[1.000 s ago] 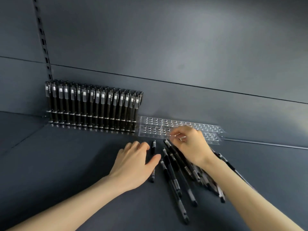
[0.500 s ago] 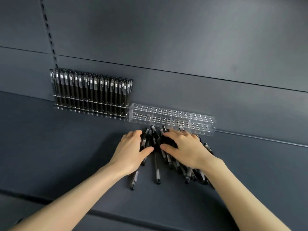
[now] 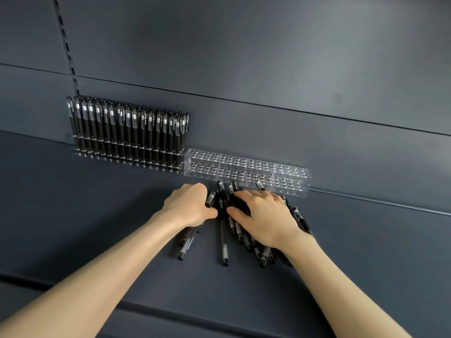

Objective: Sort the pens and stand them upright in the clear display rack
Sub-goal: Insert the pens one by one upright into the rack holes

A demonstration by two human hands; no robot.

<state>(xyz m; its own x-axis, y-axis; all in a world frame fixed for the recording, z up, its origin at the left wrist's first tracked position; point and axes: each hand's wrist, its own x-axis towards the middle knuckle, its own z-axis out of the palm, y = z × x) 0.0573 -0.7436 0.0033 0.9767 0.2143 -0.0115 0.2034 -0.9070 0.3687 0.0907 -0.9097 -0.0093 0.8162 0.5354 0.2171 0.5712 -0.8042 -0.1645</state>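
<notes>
Gathering loose black capped pens heaped flat just in front of the empty clear acrylic display rack, the left hand curls round a pen or two, while the right hand presses the rest under straight fingers. Likely best: turn all caps one way, then lift only a few at once. Left of the rack, a row of upright black pens stands on the dark grey shelf.

Two: left hand, right hand. Two: full rack, empty rack. Uncountable: overlapping loose pens.
</notes>
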